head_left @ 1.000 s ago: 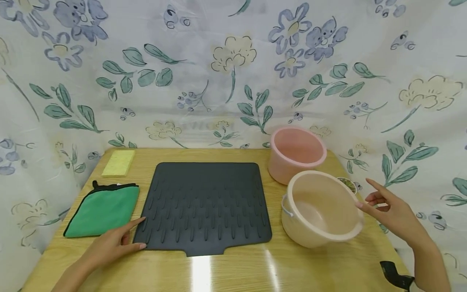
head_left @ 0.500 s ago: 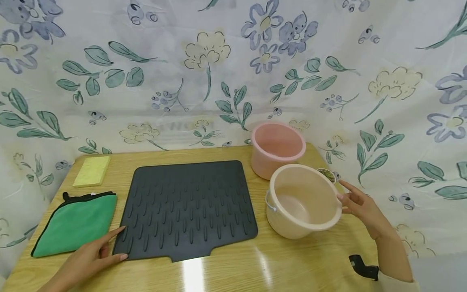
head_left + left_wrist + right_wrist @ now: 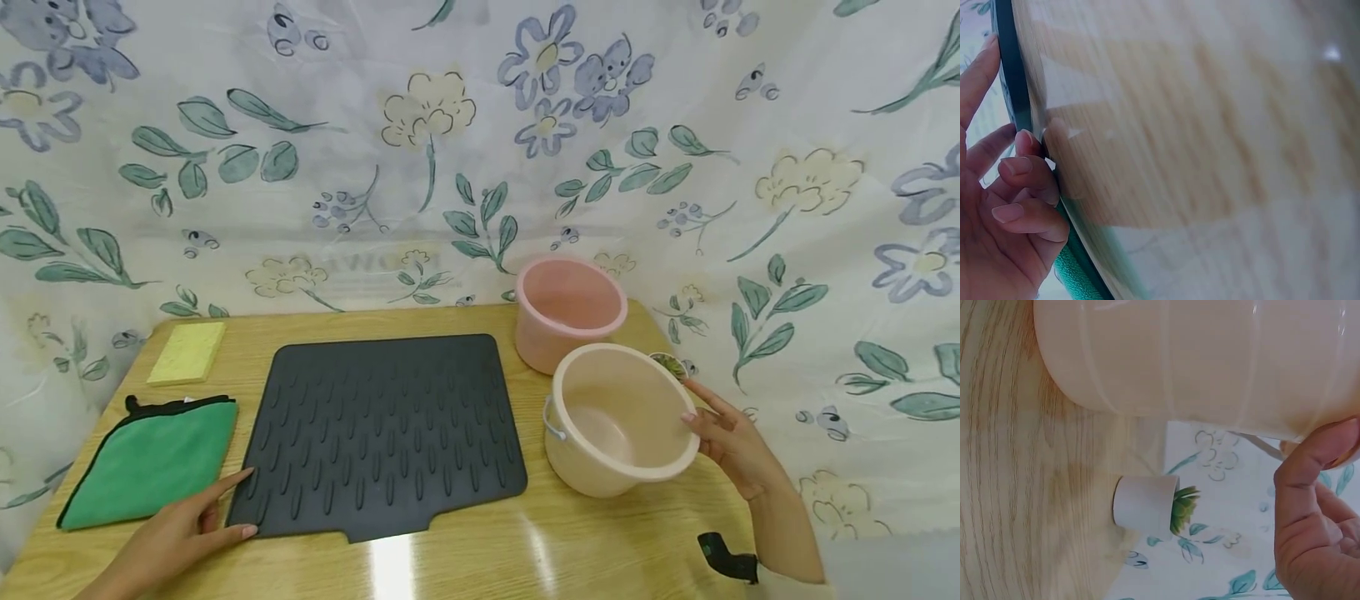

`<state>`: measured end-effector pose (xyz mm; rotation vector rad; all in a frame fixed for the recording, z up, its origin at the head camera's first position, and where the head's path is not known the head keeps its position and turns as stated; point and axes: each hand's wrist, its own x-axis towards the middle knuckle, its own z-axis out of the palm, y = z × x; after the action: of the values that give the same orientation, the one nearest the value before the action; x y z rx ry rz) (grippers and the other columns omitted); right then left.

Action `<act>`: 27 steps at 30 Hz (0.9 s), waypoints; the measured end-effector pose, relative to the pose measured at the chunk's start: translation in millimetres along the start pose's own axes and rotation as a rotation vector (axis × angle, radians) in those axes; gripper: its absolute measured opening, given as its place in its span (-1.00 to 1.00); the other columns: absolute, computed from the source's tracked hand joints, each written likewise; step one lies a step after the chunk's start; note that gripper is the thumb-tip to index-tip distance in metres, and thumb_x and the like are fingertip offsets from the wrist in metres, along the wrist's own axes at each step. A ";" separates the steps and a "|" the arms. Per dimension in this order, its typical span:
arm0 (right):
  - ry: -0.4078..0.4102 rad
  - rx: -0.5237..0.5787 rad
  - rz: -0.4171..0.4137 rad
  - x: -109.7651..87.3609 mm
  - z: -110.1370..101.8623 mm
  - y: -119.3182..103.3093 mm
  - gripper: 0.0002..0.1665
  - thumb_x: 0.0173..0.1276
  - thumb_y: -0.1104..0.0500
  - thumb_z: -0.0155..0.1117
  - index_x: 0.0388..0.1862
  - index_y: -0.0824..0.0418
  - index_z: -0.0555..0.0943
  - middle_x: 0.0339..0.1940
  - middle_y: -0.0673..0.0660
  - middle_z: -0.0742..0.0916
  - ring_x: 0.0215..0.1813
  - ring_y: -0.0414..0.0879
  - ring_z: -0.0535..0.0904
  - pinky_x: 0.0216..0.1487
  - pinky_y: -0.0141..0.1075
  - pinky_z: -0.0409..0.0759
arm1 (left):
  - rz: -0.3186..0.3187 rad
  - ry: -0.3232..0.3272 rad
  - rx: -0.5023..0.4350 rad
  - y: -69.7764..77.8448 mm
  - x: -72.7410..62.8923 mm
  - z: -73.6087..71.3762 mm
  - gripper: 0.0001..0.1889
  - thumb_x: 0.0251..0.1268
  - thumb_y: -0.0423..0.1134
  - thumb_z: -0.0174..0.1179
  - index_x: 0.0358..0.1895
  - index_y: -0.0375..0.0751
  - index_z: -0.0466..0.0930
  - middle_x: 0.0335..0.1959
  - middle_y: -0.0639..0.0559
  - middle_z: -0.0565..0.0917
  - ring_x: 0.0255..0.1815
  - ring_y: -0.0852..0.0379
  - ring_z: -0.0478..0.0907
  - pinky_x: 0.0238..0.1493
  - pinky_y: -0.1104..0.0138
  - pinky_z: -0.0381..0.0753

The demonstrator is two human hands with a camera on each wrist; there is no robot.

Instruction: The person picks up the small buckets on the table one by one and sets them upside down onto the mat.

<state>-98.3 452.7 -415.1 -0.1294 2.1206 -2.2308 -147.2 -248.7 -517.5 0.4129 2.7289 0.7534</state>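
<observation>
My left hand (image 3: 168, 537) rests at the near left corner of a black ridged drying mat (image 3: 382, 425), thumb and index finger stretched out and touching its edge. The left wrist view shows the other fingers of that hand (image 3: 1016, 206) loosely bent beside the mat's edge (image 3: 1010, 69). A cream bucket (image 3: 585, 475) stands right of the mat, its mouth facing up toward me. My right hand (image 3: 738, 442) pinches its right rim, thumb over the lip and fingers outside. In the right wrist view the bent thumb (image 3: 1304, 462) meets the rim of the bucket (image 3: 1197, 356).
Behind the cream bucket stands a pink bucket (image 3: 536, 342). A small white pot with a green plant (image 3: 1146, 503) sits near the table's right edge. Left of the mat lie a folded green cloth (image 3: 150, 462) and a yellow sponge cloth (image 3: 187, 354). A floral curtain (image 3: 337, 150) hangs behind.
The head view has turned to the right. My right hand has come in from spread fingers beside the rim to a pinch on it. The left hand stays at the mat's corner.
</observation>
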 end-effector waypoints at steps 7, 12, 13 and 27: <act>-0.089 0.097 -0.004 8.2 -1.2 5.0 -0.27 0.51 0.48 -0.10 0.51 -0.12 0.33 0.06 0.06 0.75 -0.09 -0.11 0.75 -0.15 -0.32 0.70 | -0.016 -0.008 -0.028 -2.6 -4.2 -0.9 -0.14 0.26 0.17 0.28 0.51 -0.22 0.22 -0.56 0.13 0.40 -0.65 0.32 0.22 -0.60 0.39 0.23; -0.224 0.202 0.008 10.8 -6.0 9.0 -0.19 0.51 0.52 -0.18 0.57 -0.14 0.21 -0.03 0.17 0.77 -0.09 -0.03 0.75 -0.13 -0.28 0.71 | -0.038 -0.019 -0.025 -2.6 -3.6 -3.1 -0.12 0.25 0.19 0.28 0.52 -0.22 0.21 -0.55 0.10 0.40 -0.65 0.31 0.22 -0.61 0.39 0.23; -0.254 0.225 0.009 11.2 -7.0 9.5 -0.17 0.50 0.53 -0.21 0.59 -0.13 0.18 -0.03 0.18 0.77 -0.08 -0.02 0.75 -0.13 -0.27 0.72 | -0.034 -0.018 -0.022 -2.6 -3.3 -3.7 -0.12 0.26 0.19 0.27 0.52 -0.23 0.21 -0.55 0.10 0.40 -0.65 0.31 0.21 -0.61 0.39 0.22; -0.402 0.314 0.010 9.6 -8.5 5.7 -0.12 0.50 0.57 -0.31 0.62 -0.13 0.08 0.29 0.22 0.60 -0.02 0.12 0.73 -0.16 -0.15 0.72 | 0.001 0.015 -0.004 -2.4 2.6 -6.4 -0.16 0.22 0.15 0.33 0.48 -0.18 0.29 -0.58 0.13 0.36 -0.65 0.33 0.18 -0.59 0.40 0.18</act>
<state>-108.8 459.8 -421.1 -0.4996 1.5501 -2.2618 -152.2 -252.6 -514.0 0.4094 2.7413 0.7652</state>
